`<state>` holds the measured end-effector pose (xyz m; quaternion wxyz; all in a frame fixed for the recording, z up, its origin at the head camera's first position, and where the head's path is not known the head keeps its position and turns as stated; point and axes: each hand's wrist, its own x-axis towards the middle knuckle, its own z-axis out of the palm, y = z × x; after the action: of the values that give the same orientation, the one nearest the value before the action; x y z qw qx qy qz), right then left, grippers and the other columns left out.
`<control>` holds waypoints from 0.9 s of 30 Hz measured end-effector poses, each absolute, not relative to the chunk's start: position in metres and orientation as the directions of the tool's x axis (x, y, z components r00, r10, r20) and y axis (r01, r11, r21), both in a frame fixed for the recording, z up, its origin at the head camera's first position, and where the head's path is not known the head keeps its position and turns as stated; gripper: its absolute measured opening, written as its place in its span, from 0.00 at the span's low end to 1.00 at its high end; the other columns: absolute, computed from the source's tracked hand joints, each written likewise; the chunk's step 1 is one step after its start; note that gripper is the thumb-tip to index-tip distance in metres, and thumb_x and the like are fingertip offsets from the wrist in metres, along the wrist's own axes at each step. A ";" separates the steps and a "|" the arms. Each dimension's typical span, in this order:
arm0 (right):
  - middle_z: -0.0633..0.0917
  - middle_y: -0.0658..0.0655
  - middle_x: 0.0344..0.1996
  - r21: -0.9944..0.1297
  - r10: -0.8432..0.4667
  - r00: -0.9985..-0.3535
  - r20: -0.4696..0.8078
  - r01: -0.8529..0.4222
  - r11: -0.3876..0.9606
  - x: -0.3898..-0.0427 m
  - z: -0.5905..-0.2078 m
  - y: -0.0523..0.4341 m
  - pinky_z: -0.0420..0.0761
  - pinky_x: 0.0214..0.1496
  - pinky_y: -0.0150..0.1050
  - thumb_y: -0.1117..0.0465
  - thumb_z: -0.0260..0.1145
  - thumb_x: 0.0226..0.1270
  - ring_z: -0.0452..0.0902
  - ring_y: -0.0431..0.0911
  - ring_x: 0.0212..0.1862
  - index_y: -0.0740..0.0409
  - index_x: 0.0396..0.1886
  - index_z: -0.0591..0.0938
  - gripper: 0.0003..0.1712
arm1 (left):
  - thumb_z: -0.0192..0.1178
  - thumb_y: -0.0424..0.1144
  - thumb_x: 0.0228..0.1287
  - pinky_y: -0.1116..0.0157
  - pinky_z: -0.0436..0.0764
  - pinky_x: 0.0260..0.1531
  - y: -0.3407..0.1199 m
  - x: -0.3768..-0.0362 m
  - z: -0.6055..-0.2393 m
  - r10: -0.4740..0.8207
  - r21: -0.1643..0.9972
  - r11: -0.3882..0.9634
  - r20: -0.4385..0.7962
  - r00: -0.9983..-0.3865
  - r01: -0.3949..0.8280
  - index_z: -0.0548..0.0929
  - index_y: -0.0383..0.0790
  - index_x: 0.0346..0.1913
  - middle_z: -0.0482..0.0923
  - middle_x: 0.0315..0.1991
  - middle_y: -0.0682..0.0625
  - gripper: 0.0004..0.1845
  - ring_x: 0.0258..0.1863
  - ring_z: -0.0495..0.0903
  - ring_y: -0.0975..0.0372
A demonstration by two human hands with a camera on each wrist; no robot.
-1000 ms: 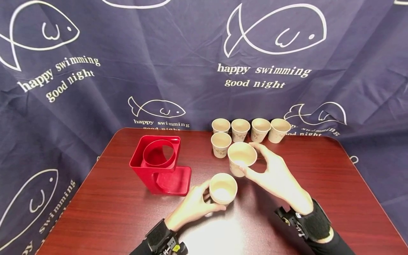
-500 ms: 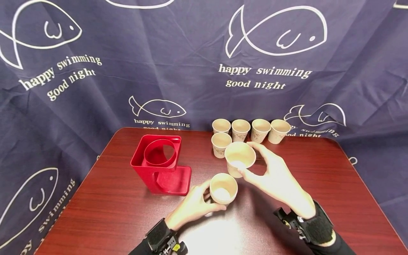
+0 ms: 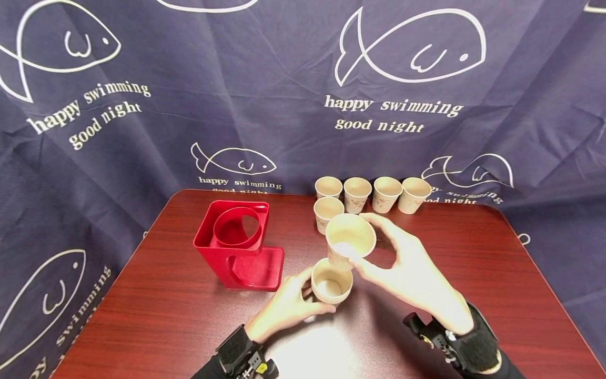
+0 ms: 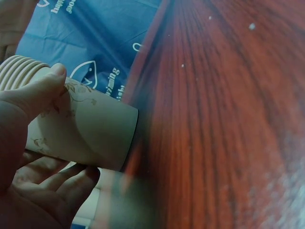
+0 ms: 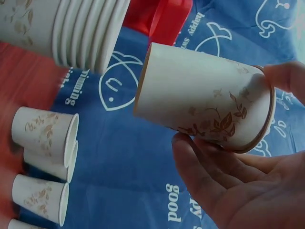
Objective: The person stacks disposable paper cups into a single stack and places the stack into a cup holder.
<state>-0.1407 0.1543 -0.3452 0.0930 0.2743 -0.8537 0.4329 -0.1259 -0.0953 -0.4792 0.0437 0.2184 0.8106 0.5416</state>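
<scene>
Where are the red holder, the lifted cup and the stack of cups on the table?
red holder (image 3: 222, 258), head view, front wall.
lifted cup (image 3: 351, 235), head view, inside.
stack of cups (image 3: 331, 284), head view, inside of the top cup.

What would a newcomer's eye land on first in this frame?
Mid-table, the right hand holds a paper cup just above the stack of cups gripped by the left hand. To their left stands a red cup holder; five loose cups wait at the table's far edge.

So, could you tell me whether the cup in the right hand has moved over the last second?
Yes. The cup in the right hand has shifted left and toward the person, away from the row of cups, and now overlaps the stack in the left hand.
</scene>
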 end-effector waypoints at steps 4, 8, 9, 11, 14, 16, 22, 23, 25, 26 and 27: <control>0.81 0.38 0.59 -0.700 -0.418 -0.830 0.370 -0.545 0.461 -0.135 -0.344 0.150 0.78 0.60 0.26 0.54 0.81 0.57 0.81 0.35 0.56 0.37 0.71 0.73 0.42 | 0.82 0.46 0.50 0.70 0.81 0.56 -0.095 -0.126 -0.479 0.402 0.897 0.321 0.159 -0.902 0.302 0.78 0.57 0.65 0.88 0.52 0.58 0.38 0.51 0.86 0.65; 0.82 0.39 0.58 -0.715 -0.446 -0.820 0.358 -0.548 0.434 -0.131 -0.347 0.145 0.80 0.59 0.29 0.54 0.81 0.58 0.82 0.36 0.55 0.39 0.70 0.73 0.41 | 0.82 0.48 0.51 0.69 0.81 0.57 -0.095 -0.126 -0.478 0.408 0.892 0.329 0.163 -0.898 0.311 0.77 0.57 0.66 0.87 0.52 0.61 0.38 0.52 0.85 0.68; 0.82 0.39 0.58 -0.718 -0.453 -0.817 0.356 -0.550 0.427 -0.130 -0.348 0.144 0.81 0.59 0.30 0.54 0.81 0.58 0.82 0.36 0.55 0.40 0.70 0.73 0.41 | 0.81 0.48 0.51 0.69 0.81 0.57 -0.095 -0.126 -0.478 0.409 0.887 0.335 0.167 -0.897 0.317 0.77 0.57 0.66 0.87 0.52 0.62 0.38 0.52 0.85 0.68; 0.82 0.39 0.58 -0.727 -0.463 -0.815 0.349 -0.547 0.415 -0.129 -0.350 0.143 0.82 0.59 0.31 0.54 0.81 0.58 0.83 0.36 0.54 0.40 0.70 0.73 0.41 | 0.81 0.48 0.51 0.69 0.81 0.57 -0.095 -0.126 -0.479 0.409 0.882 0.344 0.169 -0.897 0.323 0.77 0.57 0.66 0.86 0.52 0.62 0.37 0.52 0.84 0.69; 0.82 0.39 0.58 -0.730 -0.473 -0.811 0.344 -0.548 0.407 -0.128 -0.353 0.142 0.82 0.59 0.32 0.53 0.80 0.59 0.83 0.36 0.54 0.40 0.70 0.73 0.40 | 0.81 0.48 0.51 0.68 0.82 0.56 -0.095 -0.127 -0.478 0.409 0.876 0.354 0.171 -0.896 0.328 0.77 0.57 0.65 0.86 0.52 0.63 0.37 0.51 0.84 0.70; 0.82 0.38 0.57 -0.733 -0.479 -0.810 0.339 -0.546 0.405 -0.128 -0.354 0.142 0.82 0.59 0.32 0.52 0.79 0.60 0.83 0.36 0.54 0.39 0.70 0.73 0.39 | 0.81 0.48 0.51 0.68 0.82 0.56 -0.095 -0.127 -0.479 0.408 0.878 0.352 0.167 -0.898 0.324 0.78 0.57 0.64 0.87 0.51 0.63 0.36 0.51 0.84 0.70; 0.82 0.38 0.57 -0.744 -0.483 -0.814 0.324 -0.534 0.401 -0.127 -0.360 0.143 0.82 0.57 0.33 0.52 0.79 0.61 0.83 0.36 0.52 0.37 0.70 0.72 0.39 | 0.81 0.51 0.51 0.68 0.82 0.56 -0.096 -0.127 -0.480 0.411 0.879 0.353 0.162 -0.897 0.321 0.78 0.57 0.63 0.87 0.51 0.63 0.35 0.51 0.84 0.71; 0.82 0.38 0.57 -0.746 -0.483 -0.814 0.322 -0.532 0.400 -0.127 -0.362 0.143 0.82 0.57 0.33 0.52 0.79 0.61 0.83 0.36 0.53 0.37 0.70 0.72 0.39 | 0.81 0.51 0.51 0.68 0.82 0.56 -0.096 -0.127 -0.480 0.411 0.879 0.352 0.162 -0.897 0.320 0.78 0.58 0.63 0.87 0.51 0.63 0.35 0.51 0.84 0.71; 0.82 0.38 0.57 -0.746 -0.484 -0.812 0.326 -0.535 0.396 -0.128 -0.364 0.144 0.82 0.57 0.33 0.53 0.79 0.61 0.83 0.36 0.53 0.38 0.70 0.73 0.39 | 0.81 0.49 0.51 0.68 0.82 0.56 -0.095 -0.127 -0.479 0.411 0.884 0.344 0.160 -0.898 0.315 0.78 0.58 0.62 0.87 0.51 0.63 0.35 0.51 0.84 0.70; 0.82 0.38 0.57 -0.743 -0.484 -0.811 0.328 -0.538 0.398 -0.128 -0.365 0.144 0.82 0.57 0.33 0.53 0.79 0.61 0.83 0.36 0.53 0.38 0.70 0.73 0.39 | 0.81 0.49 0.51 0.68 0.82 0.56 -0.095 -0.127 -0.479 0.410 0.887 0.340 0.160 -0.898 0.313 0.78 0.58 0.62 0.87 0.51 0.63 0.35 0.51 0.84 0.70; 0.82 0.38 0.57 -0.742 -0.483 -0.812 0.329 -0.538 0.399 -0.128 -0.366 0.144 0.82 0.58 0.33 0.53 0.79 0.60 0.82 0.36 0.53 0.38 0.70 0.73 0.39 | 0.82 0.48 0.51 0.68 0.82 0.56 -0.095 -0.127 -0.479 0.410 0.888 0.337 0.159 -0.898 0.312 0.78 0.58 0.62 0.87 0.51 0.63 0.34 0.51 0.84 0.70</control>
<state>-0.1283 0.1442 -0.3664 0.0303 0.3055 -0.8359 0.4550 -0.1269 -0.0952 -0.4793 0.0461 0.2209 0.8164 0.5315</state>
